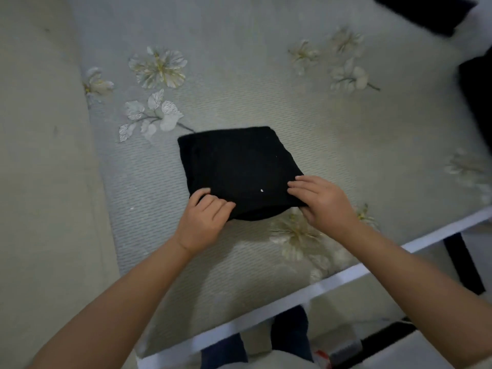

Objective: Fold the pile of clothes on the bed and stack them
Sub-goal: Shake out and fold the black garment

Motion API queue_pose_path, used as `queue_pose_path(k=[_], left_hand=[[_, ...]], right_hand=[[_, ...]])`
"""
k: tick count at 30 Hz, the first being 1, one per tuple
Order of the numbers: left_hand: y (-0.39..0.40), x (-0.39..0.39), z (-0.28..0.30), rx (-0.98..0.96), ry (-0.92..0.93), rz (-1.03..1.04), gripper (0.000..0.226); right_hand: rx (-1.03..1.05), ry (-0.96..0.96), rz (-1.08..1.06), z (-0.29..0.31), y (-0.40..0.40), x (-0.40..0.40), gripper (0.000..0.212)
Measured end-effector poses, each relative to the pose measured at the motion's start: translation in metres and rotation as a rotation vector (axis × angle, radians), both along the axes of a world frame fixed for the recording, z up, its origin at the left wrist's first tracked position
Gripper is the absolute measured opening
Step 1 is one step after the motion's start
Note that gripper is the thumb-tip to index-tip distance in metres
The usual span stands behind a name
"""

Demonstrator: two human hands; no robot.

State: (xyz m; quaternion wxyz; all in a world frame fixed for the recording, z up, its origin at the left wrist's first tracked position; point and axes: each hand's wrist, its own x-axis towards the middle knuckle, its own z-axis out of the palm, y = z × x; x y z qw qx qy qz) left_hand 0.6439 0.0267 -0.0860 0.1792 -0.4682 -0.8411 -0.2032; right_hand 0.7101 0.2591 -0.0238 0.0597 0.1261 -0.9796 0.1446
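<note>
A black knitted garment (237, 169), folded into a compact square, lies on the flowered bedspread (266, 97) near the bed's front edge. My left hand (203, 222) grips its near left corner, fingers curled over the cloth. At the near right corner my right hand (323, 202) holds the edge, fingers on top and thumb hidden beneath. More dark clothing (476, 102) lies at the far right of the bed, blurred and partly cut off.
Another dark piece (423, 12) shows at the top right corner. The white bed frame (319, 286) runs diagonally along the front, with my legs (290, 334) on the floor below it. A beige strip (40, 155) runs along the left.
</note>
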Motion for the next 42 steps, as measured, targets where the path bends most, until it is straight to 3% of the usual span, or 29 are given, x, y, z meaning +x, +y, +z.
queue_pose_path(k=[3, 10, 13, 18, 22, 24, 25, 27, 28, 34, 40, 42], left_hand=[[0.059, -0.003, 0.05, 0.065, -0.004, -0.256, 0.054], [0.243, 0.041, 0.146, 0.103, 0.083, -0.542, 0.059], [0.327, 0.083, 0.18, 0.108, 0.1, -0.642, 0.061], [0.449, 0.159, 0.217, 0.085, 0.225, -0.768, 0.058], [0.518, 0.202, 0.219, 0.041, 0.32, -0.828, 0.041], [0.544, 0.219, 0.207, -0.011, 0.346, -0.837, 0.017], [0.555, 0.227, 0.198, -0.063, 0.335, -0.833, 0.015], [0.574, 0.243, 0.173, -0.23, 0.281, -0.819, 0.045], [0.582, 0.25, 0.161, -0.278, 0.241, -0.811, 0.049], [0.658, 0.243, 0.122, -0.284, 0.145, -0.859, 0.048], [0.723, 0.185, 0.152, -0.245, 0.076, -0.83, 0.05], [0.736, 0.155, 0.17, -0.252, 0.091, -0.771, 0.052]], right_hand=[[-0.014, 0.036, -0.064, 0.052, 0.054, 0.042, 0.023], [-0.063, 0.107, -0.343, 0.139, 0.181, 0.165, 0.012], [-0.109, 0.096, -0.465, 0.162, 0.239, 0.224, 0.016], [0.077, 0.124, -0.587, 0.172, 0.319, 0.307, 0.059], [0.231, 0.372, -0.681, 0.158, 0.375, 0.332, 0.027], [0.286, 0.397, -0.703, 0.138, 0.403, 0.344, 0.03], [0.323, 0.373, -0.707, 0.125, 0.415, 0.351, 0.032], [0.38, 0.285, -0.71, 0.098, 0.432, 0.362, 0.033], [0.398, 0.244, -0.706, 0.086, 0.44, 0.365, 0.03], [0.352, 0.139, -0.671, 0.055, 0.513, 0.36, 0.026], [0.285, 0.256, -0.555, 0.09, 0.6, 0.301, 0.02], [0.243, 0.289, -0.494, 0.107, 0.623, 0.266, 0.027]])
